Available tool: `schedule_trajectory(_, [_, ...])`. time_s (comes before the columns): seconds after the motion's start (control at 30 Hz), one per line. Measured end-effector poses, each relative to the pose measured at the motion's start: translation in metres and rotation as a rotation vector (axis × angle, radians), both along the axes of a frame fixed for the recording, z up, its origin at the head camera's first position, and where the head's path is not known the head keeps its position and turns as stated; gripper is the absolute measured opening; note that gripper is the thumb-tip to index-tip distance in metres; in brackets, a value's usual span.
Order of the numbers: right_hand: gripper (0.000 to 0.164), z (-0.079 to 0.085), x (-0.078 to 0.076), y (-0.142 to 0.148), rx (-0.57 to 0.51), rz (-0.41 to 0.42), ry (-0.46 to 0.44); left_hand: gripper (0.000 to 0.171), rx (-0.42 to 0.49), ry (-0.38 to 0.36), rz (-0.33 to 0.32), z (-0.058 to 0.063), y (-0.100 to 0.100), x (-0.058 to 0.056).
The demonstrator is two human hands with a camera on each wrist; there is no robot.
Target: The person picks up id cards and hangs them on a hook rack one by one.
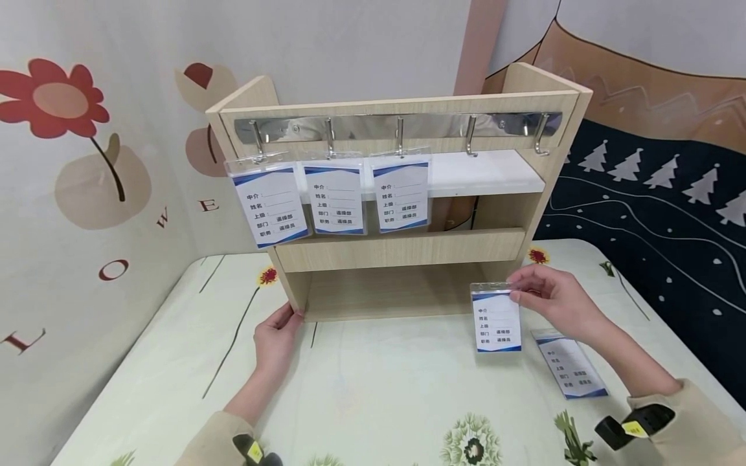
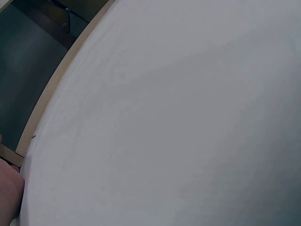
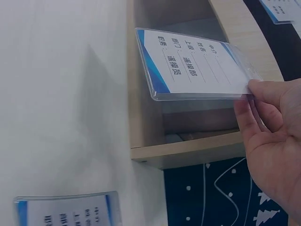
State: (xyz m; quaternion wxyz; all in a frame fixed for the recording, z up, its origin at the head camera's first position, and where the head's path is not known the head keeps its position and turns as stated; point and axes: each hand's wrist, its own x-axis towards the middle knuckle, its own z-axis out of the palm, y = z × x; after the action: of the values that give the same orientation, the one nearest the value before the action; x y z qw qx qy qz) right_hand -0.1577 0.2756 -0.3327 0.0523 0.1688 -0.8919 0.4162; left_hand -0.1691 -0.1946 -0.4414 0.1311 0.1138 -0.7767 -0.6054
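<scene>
My right hand (image 1: pixel 556 301) pinches a name badge (image 1: pixel 497 323) in a clear plastic sleeve by its top right corner. This badge hangs in front of the lower right part of a wooden shelf (image 1: pixel 402 249); the right wrist view shows thumb and fingers (image 3: pixel 256 106) at the sleeve's clear end. My left hand (image 1: pixel 275 340) grips the bottom left corner of the shelf, thumb at the front edge. Three badges hang from the left hooks: one leftmost (image 1: pixel 271 206), one beside it (image 1: pixel 335 199), one at the middle hook (image 1: pixel 402 194). Another badge (image 1: pixel 571 364) lies on the table, right of the held one.
A metal strip along the shelf's upper front carries bare hooks, the fourth (image 1: pixel 471 137) and the rightmost (image 1: pixel 541 136). A white board (image 1: pixel 489 171) sits behind them. The patterned cloth (image 1: pixel 373 382) covers the table. A dark printed curtain (image 1: pixel 658 220) is at the right.
</scene>
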Motion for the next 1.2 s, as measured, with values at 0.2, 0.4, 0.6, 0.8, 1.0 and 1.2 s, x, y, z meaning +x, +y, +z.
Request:
schedule_trajectory(0.2, [0.021, 0.008, -0.001, -0.002, -0.007, 0.014, 0.06, 0.039, -0.001, 0.0, 0.005, 0.0, 0.0, 0.0])
schedule_trajectory(0.4, [0.019, 0.013, -0.005, -0.003, -0.02, 0.002, 0.093, 0.039, 0.001, 0.001, 0.006, 0.001, 0.0, 0.0])
schedule_trajectory(0.6, [0.02, 0.021, -0.007, -0.007, -0.02, -0.005, 0.115, 0.04, 0.0, -0.005, 0.002, 0.001, 0.0, 0.0])
schedule_trajectory(0.8, [0.022, 0.032, -0.01, -0.011, -0.038, 0.001, 0.143, 0.04, 0.001, -0.008, 0.003, 0.002, 0.0, 0.001])
schedule_trajectory(1.0, [0.025, 0.045, -0.012, -0.017, -0.057, 0.0, 0.176, 0.04, -0.003, -0.007, 0.004, 0.002, 0.0, 0.001])
schedule_trajectory(1.2, [0.026, 0.052, -0.012, -0.023, -0.094, -0.015, 0.203, 0.039, -0.001, -0.004, 0.005, 0.002, 0.001, 0.0])
